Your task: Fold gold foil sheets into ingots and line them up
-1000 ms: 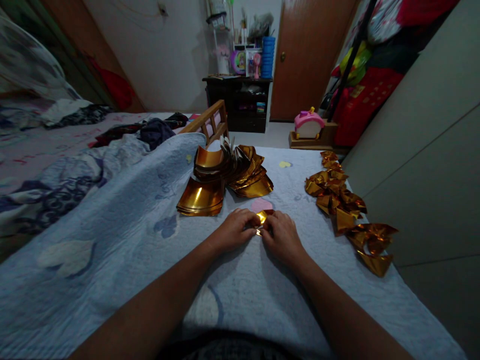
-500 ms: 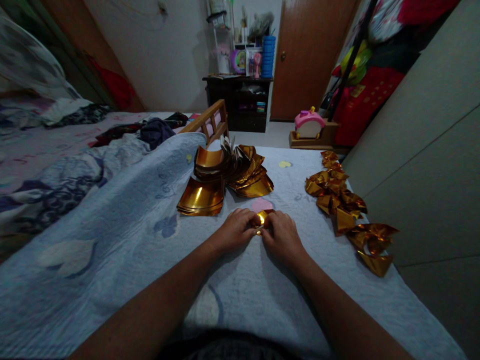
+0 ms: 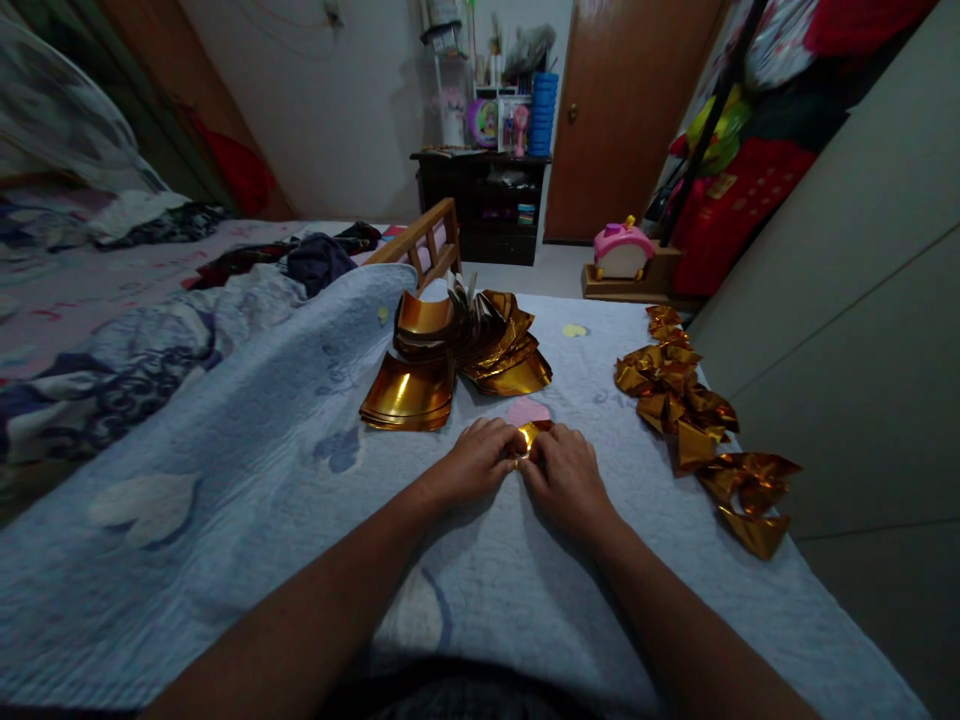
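My left hand [image 3: 480,462] and my right hand [image 3: 564,470] meet on the blue quilt [image 3: 247,470], fingers pinched together on a small folded piece of gold paper [image 3: 527,437]. Most of that piece is hidden between my fingers. Just beyond my hands lies a stack of curled gold paper sheets [image 3: 409,390], with more fanned-out sheets [image 3: 495,340] behind it. To my right a row of folded gold paper pieces [image 3: 697,420] runs along the quilt's edge.
A grey cabinet wall [image 3: 847,330] stands close on the right. Rumpled bedding and clothes [image 3: 150,330] lie to the left, by a wooden bed rail [image 3: 420,240]. A dark shelf unit [image 3: 484,195], a brown door [image 3: 622,110] and a pink toy [image 3: 622,250] are at the far end.
My hands stay pinched on the gold piece with only small finger movements. The view has shifted slightly.
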The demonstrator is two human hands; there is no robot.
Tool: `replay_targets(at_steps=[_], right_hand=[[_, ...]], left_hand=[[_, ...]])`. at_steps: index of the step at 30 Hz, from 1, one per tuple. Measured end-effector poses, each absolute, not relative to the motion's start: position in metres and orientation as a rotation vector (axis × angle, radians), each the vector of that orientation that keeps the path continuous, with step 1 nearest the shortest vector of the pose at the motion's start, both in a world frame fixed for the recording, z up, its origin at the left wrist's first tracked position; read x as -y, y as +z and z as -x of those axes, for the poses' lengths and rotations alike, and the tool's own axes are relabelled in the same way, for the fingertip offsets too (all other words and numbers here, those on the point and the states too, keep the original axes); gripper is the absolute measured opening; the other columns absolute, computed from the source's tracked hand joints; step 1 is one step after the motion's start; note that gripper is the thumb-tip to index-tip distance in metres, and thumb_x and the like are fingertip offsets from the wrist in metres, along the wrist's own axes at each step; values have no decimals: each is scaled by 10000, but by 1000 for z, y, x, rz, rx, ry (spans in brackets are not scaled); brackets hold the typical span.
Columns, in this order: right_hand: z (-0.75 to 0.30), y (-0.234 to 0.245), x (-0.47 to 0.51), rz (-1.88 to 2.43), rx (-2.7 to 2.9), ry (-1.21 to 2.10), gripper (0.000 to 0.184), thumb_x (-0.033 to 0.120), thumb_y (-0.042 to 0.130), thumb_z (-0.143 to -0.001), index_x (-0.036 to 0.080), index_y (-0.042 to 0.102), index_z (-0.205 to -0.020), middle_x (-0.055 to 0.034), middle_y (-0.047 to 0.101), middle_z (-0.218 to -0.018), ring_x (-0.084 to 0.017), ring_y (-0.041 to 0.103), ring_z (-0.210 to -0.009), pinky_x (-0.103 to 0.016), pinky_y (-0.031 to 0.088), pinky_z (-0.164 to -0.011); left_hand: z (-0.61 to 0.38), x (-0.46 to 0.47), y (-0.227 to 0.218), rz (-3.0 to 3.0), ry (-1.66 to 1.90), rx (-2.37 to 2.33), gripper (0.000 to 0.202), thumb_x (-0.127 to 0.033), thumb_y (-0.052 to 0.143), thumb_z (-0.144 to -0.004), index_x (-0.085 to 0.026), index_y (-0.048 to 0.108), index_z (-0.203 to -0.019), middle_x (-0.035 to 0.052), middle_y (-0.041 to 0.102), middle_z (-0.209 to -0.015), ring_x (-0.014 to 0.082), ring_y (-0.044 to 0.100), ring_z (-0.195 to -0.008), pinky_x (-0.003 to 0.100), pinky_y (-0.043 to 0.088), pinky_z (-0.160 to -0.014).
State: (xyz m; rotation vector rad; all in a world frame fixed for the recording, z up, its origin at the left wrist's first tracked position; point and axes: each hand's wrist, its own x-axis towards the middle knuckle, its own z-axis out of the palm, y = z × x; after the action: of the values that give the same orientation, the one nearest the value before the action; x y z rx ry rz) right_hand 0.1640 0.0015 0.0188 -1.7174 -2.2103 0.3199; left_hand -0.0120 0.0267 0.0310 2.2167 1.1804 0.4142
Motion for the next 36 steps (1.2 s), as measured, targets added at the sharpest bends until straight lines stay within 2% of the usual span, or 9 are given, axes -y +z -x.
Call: replay_targets(at_steps=[11, 16, 23, 29, 31, 34, 36], right_hand=[[-168, 24, 3, 1785, 2234, 203, 279, 376, 636, -920, 196, 606, -1130, -107, 623, -1073, -305, 536, -1000, -388, 354, -814], [-180, 22, 4, 1801, 2210, 208, 353, 404, 669, -893, 199, 577, -1165, -109, 611, -1073, -309, 542, -993, -387, 353, -805], [-197, 18, 5, 1754, 2190, 237, 339, 355, 682, -843, 223, 562, -1131, -91, 595, -1059, -300, 539, -977, -376, 346, -789], [-209, 12, -4, 1649, 2076, 357, 218, 280, 641, -807, 195, 546, -984, -70, 594, -982, -250, 531, -920, -357, 380, -792], [-208, 10, -9, 1671, 2007, 318, 200, 290, 604, -847, 186, 573, -1016, -82, 596, -997, -253, 526, -938, -366, 388, -819], [-202, 8, -15, 1741, 1973, 235, 294, 295, 587, -888, 181, 621, -1157, -109, 602, -1081, -280, 514, -1013, -390, 381, -863], [-198, 8, -17, 1756, 1991, 227, 298, 278, 598, -896, 204, 652, -1180, -105, 606, -1099, -282, 508, -1028, -392, 371, -873]], left_hand=[[12, -27, 32, -2206, 405, -1192, 132, -186, 608, -883, -197, 617, -1014, 59, 630, -1052, 245, 521, -1028, 386, 393, -949], [12, -27, 33, -2199, 413, -1176, 134, -165, 594, -879, -198, 624, -1006, 54, 636, -1034, 237, 524, -1016, 375, 391, -939], [13, -27, 33, -2204, 408, -1176, 172, -148, 589, -867, -204, 632, -1024, 53, 644, -1071, 239, 523, -1039, 378, 389, -956], [14, -27, 31, -2218, 419, -1172, 234, -106, 560, -831, -205, 637, -1028, 55, 641, -1076, 237, 524, -1050, 376, 398, -958], [14, -27, 31, -2224, 431, -1162, 234, -112, 555, -830, -211, 639, -1025, 51, 646, -1065, 235, 529, -1037, 380, 398, -955], [14, -28, 32, -2228, 456, -1143, 212, -128, 571, -817, -207, 649, -997, 49, 654, -1024, 239, 542, -1013, 388, 404, -939], [15, -28, 32, -2214, 492, -1123, 195, -132, 587, -803, -201, 659, -971, 46, 661, -981, 240, 553, -997, 389, 410, -932]])
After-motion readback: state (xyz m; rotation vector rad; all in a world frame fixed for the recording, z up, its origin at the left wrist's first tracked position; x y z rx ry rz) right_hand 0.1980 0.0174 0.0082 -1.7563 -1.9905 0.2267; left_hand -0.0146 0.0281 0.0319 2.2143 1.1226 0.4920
